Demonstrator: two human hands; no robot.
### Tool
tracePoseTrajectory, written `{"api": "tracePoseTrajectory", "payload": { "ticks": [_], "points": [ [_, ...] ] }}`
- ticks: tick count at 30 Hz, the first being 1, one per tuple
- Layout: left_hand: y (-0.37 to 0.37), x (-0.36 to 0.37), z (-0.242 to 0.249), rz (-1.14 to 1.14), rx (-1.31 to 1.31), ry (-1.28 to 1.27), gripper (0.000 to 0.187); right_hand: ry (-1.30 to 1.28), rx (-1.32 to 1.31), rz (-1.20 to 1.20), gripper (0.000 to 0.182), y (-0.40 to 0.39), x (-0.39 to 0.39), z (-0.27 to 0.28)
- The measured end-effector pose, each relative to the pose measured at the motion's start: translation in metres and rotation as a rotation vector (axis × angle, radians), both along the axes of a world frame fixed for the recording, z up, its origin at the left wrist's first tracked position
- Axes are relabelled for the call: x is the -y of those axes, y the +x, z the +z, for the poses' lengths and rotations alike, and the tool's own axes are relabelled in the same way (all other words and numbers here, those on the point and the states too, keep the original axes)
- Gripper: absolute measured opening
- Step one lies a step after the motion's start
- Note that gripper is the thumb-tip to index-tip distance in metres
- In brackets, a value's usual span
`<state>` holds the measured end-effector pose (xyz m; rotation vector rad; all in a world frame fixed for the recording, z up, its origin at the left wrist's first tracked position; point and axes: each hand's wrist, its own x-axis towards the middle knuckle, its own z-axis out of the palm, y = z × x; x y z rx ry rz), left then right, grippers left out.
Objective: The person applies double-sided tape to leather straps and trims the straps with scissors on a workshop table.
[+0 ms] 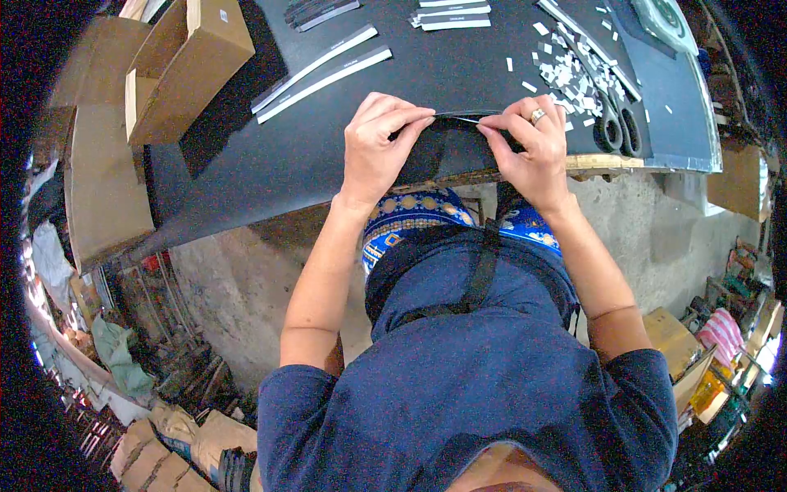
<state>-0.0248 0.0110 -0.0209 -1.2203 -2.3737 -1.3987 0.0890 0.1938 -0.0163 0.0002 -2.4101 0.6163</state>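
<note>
My left hand and my right hand are both closed in a pinch, thumb against finger, just above the near edge of the table. Stretched between them is a thin dark strip with a pale edge, one end in each hand. Its flat side hardly shows. Left of it on the black tabletop lie two long black-and-white strips, side by side. Near my right hand are many small white scraps and dark-handled scissors, handles towards me.
An open cardboard box stands at the table's left. Stacks of strips lie at the far side. A long pale strip crosses behind the scraps. Clear plastic sits at the far right corner. More cardboard is below right.
</note>
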Motion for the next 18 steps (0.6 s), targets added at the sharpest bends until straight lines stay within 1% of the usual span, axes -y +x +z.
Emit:
{"api": "tracePoseTrajectory", "payload": {
  "ticks": [18],
  "points": [
    [0.0003, -0.0002, -0.0003, -0.003, 0.004, 0.021, 0.013, -0.001, 0.002, -0.015, 0.012, -0.0033, -0.001, -0.0002]
  ]
}}
